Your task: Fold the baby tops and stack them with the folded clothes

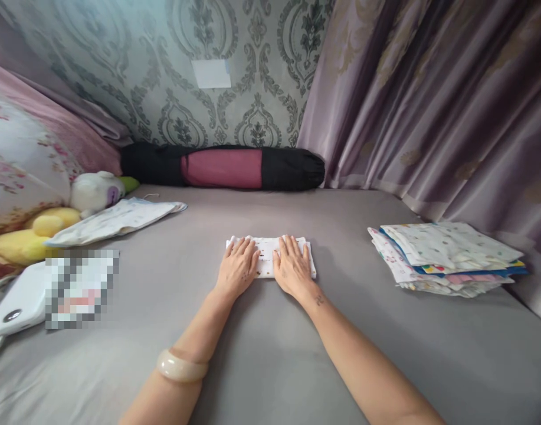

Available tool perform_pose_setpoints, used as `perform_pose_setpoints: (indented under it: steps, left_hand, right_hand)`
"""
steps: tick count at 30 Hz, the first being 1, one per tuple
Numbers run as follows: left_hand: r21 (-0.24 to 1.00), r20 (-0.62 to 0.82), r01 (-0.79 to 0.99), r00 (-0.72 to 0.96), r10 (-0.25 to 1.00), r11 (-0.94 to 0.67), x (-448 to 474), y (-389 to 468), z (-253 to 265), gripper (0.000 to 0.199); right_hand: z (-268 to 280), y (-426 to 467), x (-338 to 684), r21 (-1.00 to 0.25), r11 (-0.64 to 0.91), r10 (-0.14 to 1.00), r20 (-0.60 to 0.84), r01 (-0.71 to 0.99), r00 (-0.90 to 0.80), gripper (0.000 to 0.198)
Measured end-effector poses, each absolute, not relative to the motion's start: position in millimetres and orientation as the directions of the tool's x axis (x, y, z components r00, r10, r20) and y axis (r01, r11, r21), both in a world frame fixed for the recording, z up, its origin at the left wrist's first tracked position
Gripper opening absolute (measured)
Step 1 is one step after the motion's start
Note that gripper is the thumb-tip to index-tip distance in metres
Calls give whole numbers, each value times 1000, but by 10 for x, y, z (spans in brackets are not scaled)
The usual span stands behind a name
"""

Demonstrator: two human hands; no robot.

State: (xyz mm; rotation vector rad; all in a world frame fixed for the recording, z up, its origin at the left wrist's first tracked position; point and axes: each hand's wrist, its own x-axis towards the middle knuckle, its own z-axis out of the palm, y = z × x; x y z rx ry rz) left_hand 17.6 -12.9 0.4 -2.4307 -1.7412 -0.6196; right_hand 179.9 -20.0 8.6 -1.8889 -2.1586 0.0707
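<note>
A white printed cloth (265,270), folded into a small rectangle, lies flat on the grey bed sheet (270,366). My left hand (239,265) rests palm down on its left part, fingers stretched out. On the right part lies my right hand (292,262), flat too, with the fingers slightly spread. Between the hands a strip of the cloth shows small dark and brown prints. What is under the palms is hidden. A pale bangle (182,366) circles my left forearm.
At right sits a stack of folded cloths (451,251). Leftward lie a loose white cloth (120,219), a yellow plush toy (20,245), a white plush toy (93,192), a white device (25,295) and a blurred-out item (82,289). A black and maroon roll (221,167) lines the wall.
</note>
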Motion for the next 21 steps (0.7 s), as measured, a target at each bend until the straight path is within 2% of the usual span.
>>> perform_pose_setpoints:
  steps: [4, 11, 17, 21]
  left_hand:
    - [141, 340, 955, 201, 919, -261, 160, -127, -28, 49]
    - [100, 263, 964, 214, 941, -247, 160, -115, -87, 55]
    - [112, 302, 960, 213, 929, -256, 153, -127, -28, 49]
    - [123, 314, 970, 164, 935, -211, 101, -115, -2, 49]
  right_hand:
    - [53, -173, 1831, -184, 85, 988, 143, 979, -59, 61]
    - [21, -166, 1828, -166, 74, 993, 108, 983, -56, 63]
    - [76, -167, 1847, -167, 73, 995, 81, 983, -60, 64]
    - [69, -137, 1946, -115, 35, 988, 152, 993, -17, 64]
